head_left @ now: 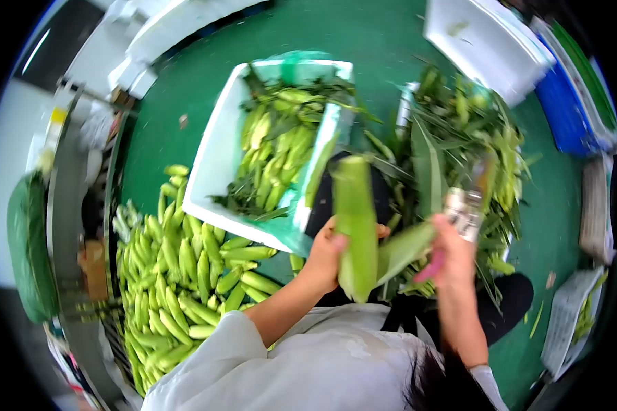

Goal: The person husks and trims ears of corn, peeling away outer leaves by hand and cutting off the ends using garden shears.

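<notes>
An ear of corn (356,226) in its green husk stands nearly upright in front of my body. My left hand (324,257) is wrapped round its lower left side, thumb on the husk. A loose husk leaf (408,252) sticks out from the ear toward my right hand (452,250). In the closed right hand is a metal tool with a pink handle (430,267); motion blurs its shiny upper part, so its exact kind is unclear. Beyond my hands, a white foam box (209,171) holds husked-in corn ears and leaves. A heap of green husk leaves (425,151) lies to its right.
Many unpeeled corn ears (178,288) are piled on the floor at left, beside a metal rack (82,240). At upper right are a white foam box (483,41) and a blue crate (565,103). A white basket (562,322) sits at far right on the green floor (206,68).
</notes>
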The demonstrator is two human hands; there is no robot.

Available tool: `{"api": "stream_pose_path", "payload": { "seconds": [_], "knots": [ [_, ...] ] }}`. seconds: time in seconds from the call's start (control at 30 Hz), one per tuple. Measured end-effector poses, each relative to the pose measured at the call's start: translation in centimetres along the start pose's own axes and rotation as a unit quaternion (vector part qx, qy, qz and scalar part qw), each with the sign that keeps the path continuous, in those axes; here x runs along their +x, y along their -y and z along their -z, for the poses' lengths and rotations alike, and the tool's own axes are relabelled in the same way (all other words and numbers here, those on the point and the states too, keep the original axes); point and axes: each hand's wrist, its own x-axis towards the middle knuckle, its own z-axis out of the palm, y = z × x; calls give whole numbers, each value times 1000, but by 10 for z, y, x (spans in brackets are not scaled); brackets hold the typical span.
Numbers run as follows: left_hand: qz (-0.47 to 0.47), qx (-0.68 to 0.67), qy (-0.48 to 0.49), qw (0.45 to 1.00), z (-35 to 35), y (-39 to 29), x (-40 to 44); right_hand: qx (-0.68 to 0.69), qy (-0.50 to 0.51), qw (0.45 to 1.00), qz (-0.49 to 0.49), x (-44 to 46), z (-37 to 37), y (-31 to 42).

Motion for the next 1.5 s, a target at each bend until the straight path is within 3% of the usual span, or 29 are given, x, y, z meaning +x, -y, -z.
{"api": "stream_pose_path", "payload": {
  "seconds": [0.1,0.13,0.17,0.2,0.23,0.27,0.3,0.33,0.4,0.47,0.5,0.57,0.6,0.63,0.7,0.77,0.8,0.83,0.9,1.0,1.03,1.1,1.13,1.23,1.27,1.3,1.37,1.43,1.5],
  "knots": [
    [-48,-223,-179,957,48,-67,-38,-101,-47,987,117,33,45,38],
    [-99,-286,-153,941,86,-84,-60,-174,-54,966,186,43,43,62],
    [-148,-346,-124,918,128,-100,-88,-318,-40,942,100,56,70,92],
    [-196,-304,-204,910,166,-115,-126,-369,-29,915,158,90,111,97],
    [-250,-261,-291,886,196,-131,-164,-494,-66,813,300,102,129,100],
    [-278,-217,-372,858,235,-143,-213,-451,-95,820,338,106,144,95],
    [-315,-238,-411,822,276,-153,-270,-364,-109,891,248,85,129,98],
    [-302,-85,-547,776,330,-157,-347,-278,6,936,215,72,128,86],
    [-387,-38,-726,568,342,-178,-421,-91,201,973,75,48,124,63],
    [-478,-105,-763,422,362,-193,-477,-75,147,985,-57,-23,61,37],
    [-513,-150,-761,369,378,-191,-490,-79,152,981,-96,-23,91,8],
    [-441,-78,-739,504,426,-182,-449,-1,203,954,-221,-24,146,-41],
    [-369,91,-745,549,465,-171,-403,6,154,953,-261,-34,147,-49],
    [-332,95,-712,611,443,-171,-308,16,104,949,-297,-51,136,-57],
    [-250,121,-555,784,397,-159,-133,17,86,955,-284,-69,99,-39],
    [-129,275,-370,878,355,-130,20,-16,122,967,-225,-79,118,-35],
    [-63,389,-290,872,366,-99,85,-26,102,973,-208,-79,147,-42],
    [-12,554,-279,784,372,-62,138,-50,87,977,-190,-94,99,-24],
    [0,731,-258,632,411,25,222,-64,92,981,-160,-100,108,-24],
    [195,731,-344,557,325,18,247,-47,78,985,-145,-112,104,-22],
    [255,642,-307,654,306,-1,245,-24,50,989,-138,-117,98,-24],
    [165,550,-188,797,373,50,277,-50,30,988,-140,-115,108,-26],
    [194,408,-252,856,353,41,273,-58,20,987,-149,-115,115,-29],
    [247,148,-273,918,242,-50,185,9,43,985,-167,-105,87,-22],
    [256,186,-268,910,213,-74,148,58,1,966,-250,-101,83,-14],
    [265,223,-263,900,194,-87,109,65,14,966,-250,-96,90,-21],
    [161,373,-210,889,179,-84,32,65,50,970,-230,-89,79,-18],
    [51,173,-201,963,117,-85,-12,56,102,968,-220,-83,59,-4],
    [-39,-35,-108,993,65,-105,-9,-13,187,967,-172,-72,59,-8]
  ]
}}
